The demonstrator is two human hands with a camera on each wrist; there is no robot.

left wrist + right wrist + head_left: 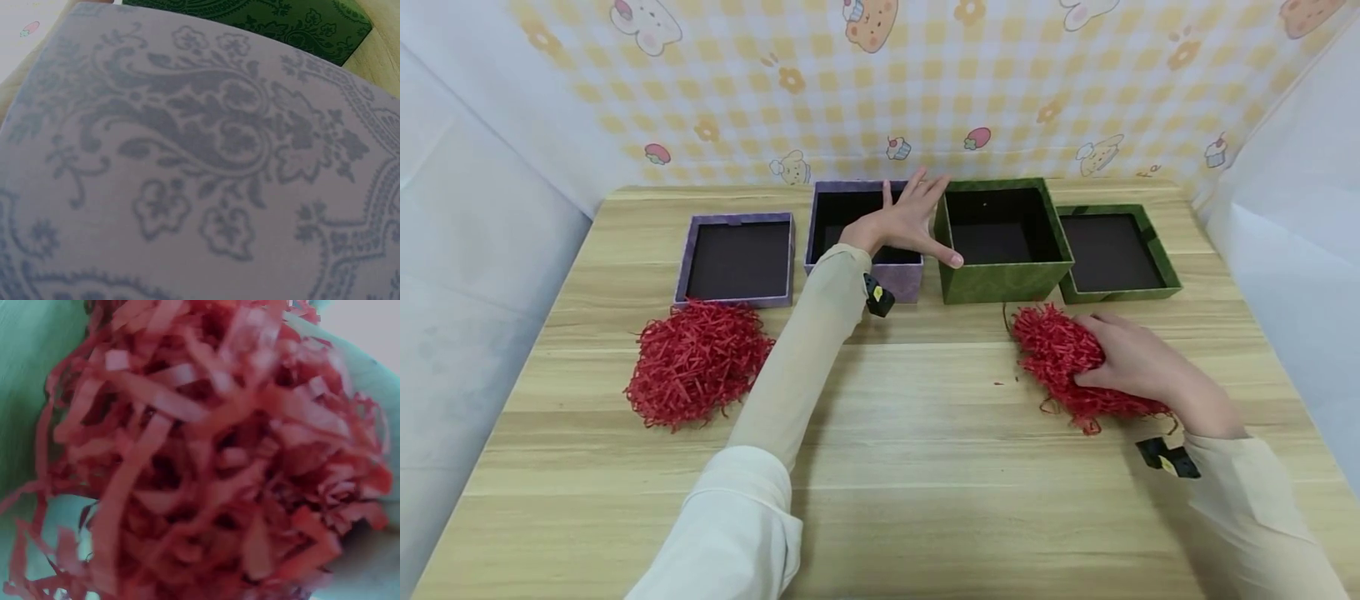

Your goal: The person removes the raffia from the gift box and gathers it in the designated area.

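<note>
My left hand (904, 223) reaches over the purple box (897, 282), its fingers spread wide. Its thumb tip is right at the near left corner of the green box (1006, 283), while the other fingertips lie over the back between both boxes. The purple box's patterned side fills the left wrist view. On the right, my right hand (1131, 360) grips a heap of red shredded paper (1056, 346), thumb on the near side and fingers on the far side. Loose red strips (206, 450) fill the right wrist view.
A second heap of red shredded paper (696, 367) lies at the left, against the purple lid (681, 271). The green lid (1120, 294) sits right of the green box. A yellow checked backdrop (737, 92) stands behind the wooden table (925, 467); a few red scraps lie on it.
</note>
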